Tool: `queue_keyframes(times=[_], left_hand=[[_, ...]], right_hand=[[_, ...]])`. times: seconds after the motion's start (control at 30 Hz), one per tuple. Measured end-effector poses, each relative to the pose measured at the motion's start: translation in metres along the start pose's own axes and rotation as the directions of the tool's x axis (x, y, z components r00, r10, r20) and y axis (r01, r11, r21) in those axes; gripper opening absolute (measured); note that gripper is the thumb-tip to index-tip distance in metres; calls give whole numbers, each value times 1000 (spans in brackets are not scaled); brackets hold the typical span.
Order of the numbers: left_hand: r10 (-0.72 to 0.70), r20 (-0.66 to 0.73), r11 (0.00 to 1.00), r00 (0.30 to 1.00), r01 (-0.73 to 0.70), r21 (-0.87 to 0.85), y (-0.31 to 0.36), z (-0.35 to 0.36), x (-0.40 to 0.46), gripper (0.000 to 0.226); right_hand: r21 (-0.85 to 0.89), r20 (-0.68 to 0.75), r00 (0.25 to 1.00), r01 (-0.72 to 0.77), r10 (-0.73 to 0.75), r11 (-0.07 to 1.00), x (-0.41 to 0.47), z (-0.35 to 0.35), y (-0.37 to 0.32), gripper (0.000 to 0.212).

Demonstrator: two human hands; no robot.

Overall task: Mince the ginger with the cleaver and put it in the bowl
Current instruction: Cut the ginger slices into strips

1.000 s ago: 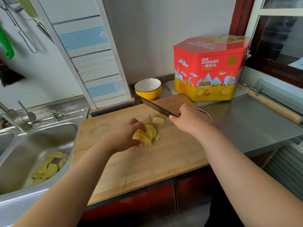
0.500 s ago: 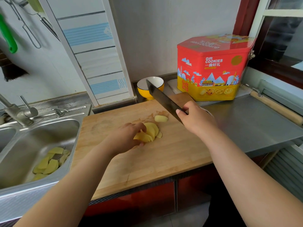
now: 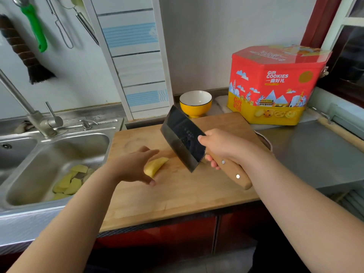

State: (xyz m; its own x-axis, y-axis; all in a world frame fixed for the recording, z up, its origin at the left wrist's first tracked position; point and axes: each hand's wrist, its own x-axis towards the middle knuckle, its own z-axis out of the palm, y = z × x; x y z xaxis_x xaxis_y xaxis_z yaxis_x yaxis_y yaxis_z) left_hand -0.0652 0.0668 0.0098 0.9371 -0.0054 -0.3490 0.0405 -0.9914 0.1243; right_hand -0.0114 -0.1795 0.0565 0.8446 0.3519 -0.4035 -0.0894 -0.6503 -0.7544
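Note:
A stack of yellow ginger slices [image 3: 155,166] lies on the wooden cutting board [image 3: 177,194]. My left hand [image 3: 134,166] rests against the stack's left side with straight fingers. My right hand [image 3: 222,146] grips the wooden handle of the cleaver [image 3: 183,138], whose dark blade is raised and tilted flat-side toward me, just right of the ginger. The yellow bowl [image 3: 195,103] with a white inside stands empty behind the board.
A red and yellow cookie tin [image 3: 275,85] stands at the back right on the steel counter [image 3: 315,154]. The sink [image 3: 49,164] on the left holds ginger peelings [image 3: 69,182]. A faucet [image 3: 29,111] and hanging utensils are at the left wall.
The cleaver has turned from edge-on to showing its flat side, lifted above the board. My left hand has opened beside the ginger, which is now gathered into one stack.

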Motion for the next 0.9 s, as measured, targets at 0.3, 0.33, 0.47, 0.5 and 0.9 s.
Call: queue_keyframes(times=[0.3, 0.33, 0.47, 0.5, 0.9], left_hand=[[45, -110, 993, 993, -57, -105, 3, 7, 6, 86], [28, -146, 993, 989, -45, -110, 7, 10, 6, 85], [-66, -224, 985, 972, 28, -169, 19, 18, 11, 88], [-84, -235, 982, 968, 40, -185, 20, 20, 12, 89], [-209, -295, 922, 932, 87, -378, 49, 34, 11, 88]], right_hand=[[-146, 53, 998, 29, -21, 989, 7, 13, 9, 41], [-170, 49, 999, 32, -24, 985, 8, 11, 10, 40], [-297, -26, 1000, 8, -16, 955, 13, -3, 8, 32], [-341, -59, 998, -13, -8, 940, 14, -6, 8, 31], [-521, -51, 998, 11, -43, 853, 3, 4, -4, 33]])
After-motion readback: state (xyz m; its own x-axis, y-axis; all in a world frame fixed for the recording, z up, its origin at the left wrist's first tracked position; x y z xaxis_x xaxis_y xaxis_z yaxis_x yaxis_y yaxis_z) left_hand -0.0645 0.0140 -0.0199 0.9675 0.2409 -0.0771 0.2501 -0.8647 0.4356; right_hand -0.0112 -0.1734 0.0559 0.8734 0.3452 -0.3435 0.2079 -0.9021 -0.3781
